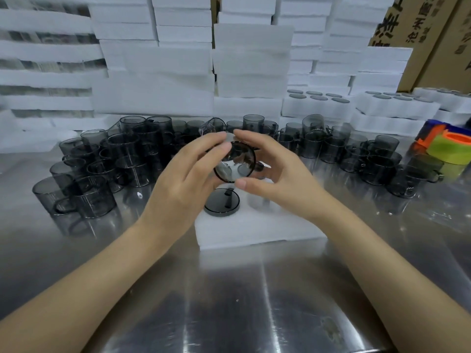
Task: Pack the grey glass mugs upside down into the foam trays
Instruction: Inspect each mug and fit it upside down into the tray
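Here a brushed steel table (pixel 229 301) fills the near view, its surface streaked with reflections of light. A white foam tray (pixel 254 233) lies on it just beyond the centre. At the tray's ten o'clock corner a second mug (pixel 222 202) is seated upside down, base uppermost. Above the tray's twelve o'clock edge a grey glass mug (pixel 235 163) is held in the air, tipped on its side so that its round opening is turned toward the camera. It is gripped from both sides: the left hand (pixel 188 179) is curled on it from nine o'clock, and the right hand (pixel 277 171) is pinched round it from three o'clock, thumb below and fingers above. Loose mugs (pixel 122 159) are crowded upright in a band across the table from nine to three o'clock, some stacked on others. Behind them, at twelve o'clock, the room is walled by piled white foam sheets (pixel 163 72). At two o'clock packed trays (pixel 316 105) are stacked, with dark mug bases showing in their holes. At three o'clock a green tape roll (pixel 448 151) and an orange roll (pixel 458 137) are set beside each other. Cardboard cartons (pixel 420 26) are stood at one o'clock and are printed with black Chinese characters, cropped and slanted too much to be read with certainty.
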A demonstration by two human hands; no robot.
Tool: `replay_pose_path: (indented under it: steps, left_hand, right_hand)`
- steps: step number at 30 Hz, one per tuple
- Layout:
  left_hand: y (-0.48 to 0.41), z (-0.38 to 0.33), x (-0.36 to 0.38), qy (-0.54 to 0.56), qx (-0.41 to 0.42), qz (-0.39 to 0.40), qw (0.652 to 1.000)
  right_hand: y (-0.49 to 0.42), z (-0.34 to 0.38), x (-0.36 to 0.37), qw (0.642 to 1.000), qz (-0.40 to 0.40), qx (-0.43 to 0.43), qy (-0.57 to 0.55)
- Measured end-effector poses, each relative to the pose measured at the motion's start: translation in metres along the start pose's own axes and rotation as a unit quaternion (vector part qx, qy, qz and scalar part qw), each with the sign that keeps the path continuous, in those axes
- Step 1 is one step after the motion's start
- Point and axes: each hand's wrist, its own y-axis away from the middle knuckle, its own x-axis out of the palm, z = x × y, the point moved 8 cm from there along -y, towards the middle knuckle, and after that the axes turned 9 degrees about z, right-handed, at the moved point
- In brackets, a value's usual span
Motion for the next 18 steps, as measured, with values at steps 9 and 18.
replay_pose_path:
  steps: [9, 18]
  left_hand:
    - [0.006, 0.029, 0.021, 0.263, -0.229, 0.072, 0.935]
    - [0.010, 0.046, 0.019, 0.314, -0.335, -0.004, 0.888]
  right_hand:
    - [0.003, 0.007, -0.004, 0.997, -0.062, 0.001, 0.038]
    - [0.001, 0.024, 0.025, 0.987, -0.060, -0.045, 0.143]
